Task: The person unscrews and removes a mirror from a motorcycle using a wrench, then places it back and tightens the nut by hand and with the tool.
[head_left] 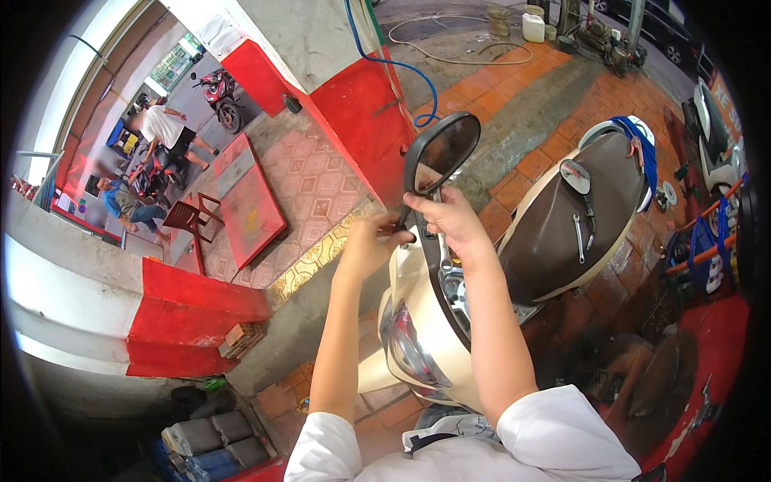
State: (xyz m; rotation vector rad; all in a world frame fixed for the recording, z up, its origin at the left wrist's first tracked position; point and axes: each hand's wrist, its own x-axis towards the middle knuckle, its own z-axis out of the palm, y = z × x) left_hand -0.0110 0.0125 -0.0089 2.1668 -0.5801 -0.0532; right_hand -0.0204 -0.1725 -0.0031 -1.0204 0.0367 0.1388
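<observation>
A cream scooter (418,345) stands below me, with a black oval mirror (446,140) upright above its front. My right hand (454,225) has its thumb and fingers closed on the mirror at its stem. Just left of it, my left hand (377,241) is closed around something dark near the mirror's base, mostly hidden by the fingers. A metal wrench (446,261) shows under my right hand, partly covered. On the brown seat (530,249) lie a second mirror (575,178) and another wrench (579,237).
Beyond the red-and-white pillar (345,104) are two people (161,128) by motorbikes, a red table (253,201) and chairs (185,221). A blue hose (430,88) hangs by the pillar. Stacked seats (213,442) lie lower left; containers (533,24) and machinery (610,52) stand behind.
</observation>
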